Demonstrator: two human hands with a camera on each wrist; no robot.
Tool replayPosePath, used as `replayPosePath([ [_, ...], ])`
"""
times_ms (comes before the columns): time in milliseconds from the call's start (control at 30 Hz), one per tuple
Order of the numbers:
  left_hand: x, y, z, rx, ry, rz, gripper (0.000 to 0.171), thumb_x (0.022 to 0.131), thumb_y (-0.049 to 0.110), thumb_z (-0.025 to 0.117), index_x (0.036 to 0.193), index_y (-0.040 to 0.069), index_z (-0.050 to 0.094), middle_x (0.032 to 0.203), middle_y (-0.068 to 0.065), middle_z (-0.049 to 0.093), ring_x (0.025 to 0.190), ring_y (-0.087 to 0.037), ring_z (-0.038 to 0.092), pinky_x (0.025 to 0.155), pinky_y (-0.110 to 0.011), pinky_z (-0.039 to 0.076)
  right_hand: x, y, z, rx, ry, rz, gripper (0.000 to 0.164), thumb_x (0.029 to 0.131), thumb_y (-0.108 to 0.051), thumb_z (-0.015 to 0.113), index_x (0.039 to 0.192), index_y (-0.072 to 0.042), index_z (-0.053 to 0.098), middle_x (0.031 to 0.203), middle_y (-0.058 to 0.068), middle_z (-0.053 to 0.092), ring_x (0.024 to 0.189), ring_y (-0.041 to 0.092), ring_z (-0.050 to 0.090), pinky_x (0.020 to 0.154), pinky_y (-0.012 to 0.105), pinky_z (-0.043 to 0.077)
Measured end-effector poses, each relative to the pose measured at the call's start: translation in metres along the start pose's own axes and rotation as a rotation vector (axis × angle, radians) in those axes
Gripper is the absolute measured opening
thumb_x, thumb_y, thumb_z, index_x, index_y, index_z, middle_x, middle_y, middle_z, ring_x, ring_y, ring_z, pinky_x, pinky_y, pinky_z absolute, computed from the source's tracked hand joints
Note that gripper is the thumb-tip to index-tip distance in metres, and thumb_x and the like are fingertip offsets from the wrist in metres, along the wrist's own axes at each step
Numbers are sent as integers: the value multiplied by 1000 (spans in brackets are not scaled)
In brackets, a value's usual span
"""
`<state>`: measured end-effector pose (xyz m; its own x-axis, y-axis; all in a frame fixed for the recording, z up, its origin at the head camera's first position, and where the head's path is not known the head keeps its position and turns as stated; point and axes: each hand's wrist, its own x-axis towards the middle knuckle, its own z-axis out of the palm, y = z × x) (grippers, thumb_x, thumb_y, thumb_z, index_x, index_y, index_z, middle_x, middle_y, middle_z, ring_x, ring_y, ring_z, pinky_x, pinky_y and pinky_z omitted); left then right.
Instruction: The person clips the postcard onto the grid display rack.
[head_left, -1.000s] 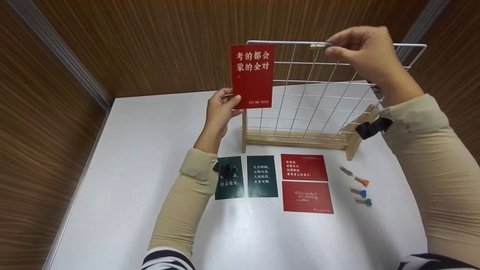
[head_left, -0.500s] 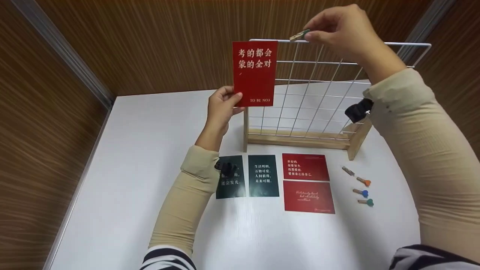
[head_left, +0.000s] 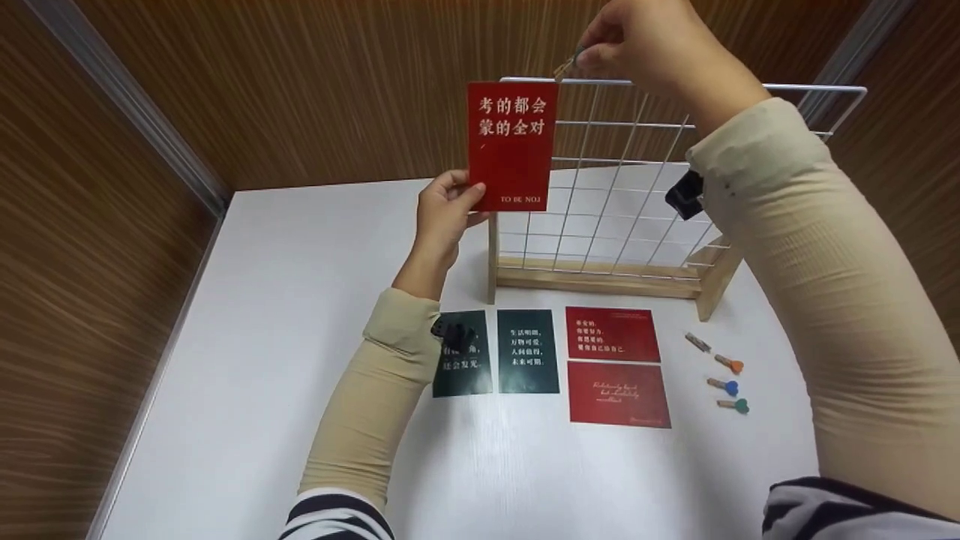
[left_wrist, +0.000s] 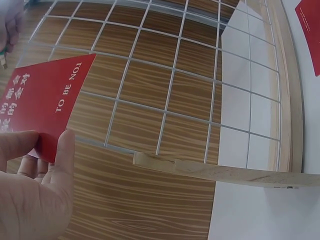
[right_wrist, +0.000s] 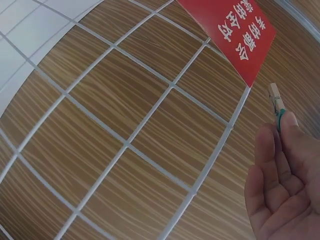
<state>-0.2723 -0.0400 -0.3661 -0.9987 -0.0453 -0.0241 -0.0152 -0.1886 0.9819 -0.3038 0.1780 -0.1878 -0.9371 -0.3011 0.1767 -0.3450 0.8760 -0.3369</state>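
Observation:
My left hand (head_left: pixel 444 214) pinches a red card (head_left: pixel 513 161) by its lower left corner, thumb in front. White lettering runs over the card, which stands upright before the upper left corner of a white wire grid (head_left: pixel 600 142). My right hand (head_left: pixel 649 45) is above the grid's top bar and pinches a small wooden clothespin (head_left: pixel 564 69) with a green end. In the right wrist view the clothespin (right_wrist: pixel 276 102) points toward the card's top corner, with a gap between them. From the left wrist, thumb and fingers (left_wrist: pixel 65 150) show on both sides of the card's edge.
The grid stands in a wooden base (head_left: pixel 600 283) on a white table (head_left: pixel 300 247). Before it lie two dark green cards (head_left: pixel 528 375) and two red cards (head_left: pixel 619 394). Several clothespins (head_left: pixel 726 386) lie to their right. Wood-grained panels (head_left: pixel 337 90) rise behind.
My right hand has moved left and up along the top bar, bringing the clothespin near the card's upper right corner and tilting it. My left hand and the card have barely shifted.

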Motion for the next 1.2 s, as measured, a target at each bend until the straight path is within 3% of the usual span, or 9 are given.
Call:
replayPosePath([
  [333, 0, 1, 1, 6, 2, 0, 17, 93, 3, 60, 110, 0, 59, 107, -13, 66, 95, -24, 64, 74, -31, 55, 7, -6, 4, -21, -21, 28, 27, 97, -22, 57, 114, -4, 68, 103, 7, 62, 86, 14, 49, 74, 27, 39],
  [533, 1, 1, 1, 20, 0, 27, 18, 93, 3, 59, 111, -1, 58, 104, -14, 66, 94, -24, 65, 74, -30, 55, 9, -5, 9, -25, -8, 3, 26, 97, -19, 57, 113, -1, 68, 103, 10, 63, 88, 18, 52, 76, 28, 43],
  [833, 3, 1, 2, 7, 8, 11, 18, 93, 3, 60, 110, -1, 58, 105, -14, 66, 93, -25, 65, 74, -31, 55, 13, -1, 15, -3, 18, -43, 22, 95, -17, 60, 106, -1, 71, 96, 6, 63, 86, 14, 48, 71, 23, 39],
  [1200, 5, 1, 3, 8, 20, -8, 18, 92, 2, 60, 110, 0, 59, 105, -14, 65, 92, -25, 66, 73, -30, 55, 11, 4, 21, 41, 19, 10, 28, 96, -25, 59, 111, -5, 70, 103, 8, 68, 85, 17, 53, 76, 29, 41],
])
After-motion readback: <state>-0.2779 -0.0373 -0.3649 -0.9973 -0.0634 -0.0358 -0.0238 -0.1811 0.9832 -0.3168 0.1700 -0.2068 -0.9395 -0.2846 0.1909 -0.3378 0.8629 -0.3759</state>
